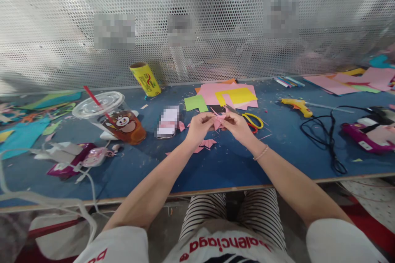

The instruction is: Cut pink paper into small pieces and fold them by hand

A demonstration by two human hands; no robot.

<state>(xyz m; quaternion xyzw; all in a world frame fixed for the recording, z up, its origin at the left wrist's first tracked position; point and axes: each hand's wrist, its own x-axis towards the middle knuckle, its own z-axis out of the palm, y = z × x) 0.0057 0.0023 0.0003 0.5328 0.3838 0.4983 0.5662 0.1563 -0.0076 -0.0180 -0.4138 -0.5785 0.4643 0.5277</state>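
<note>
Between my two hands, above the blue table (243, 168), is a small folded piece of pink paper (219, 120). My left hand (201, 125) pinches it from the left with thumb and fingers. From the other side, my right hand (236, 124) grips it the same way. Several pink paper scraps (206, 144) lie on the table just below my hands. Scissors with yellow and orange handles (255, 121) rest right beside my right hand, their blades partly hidden. A phone (168, 121) lies left of my left hand.
Pink paper sheets (207, 92) with yellow and green pieces lie behind my hands. At left stand an iced drink (119, 121) and a yellow cardboard tube (146, 80). A yellow glue gun (298, 107), black cable (331, 139) and purple power strip (364, 137) are at right.
</note>
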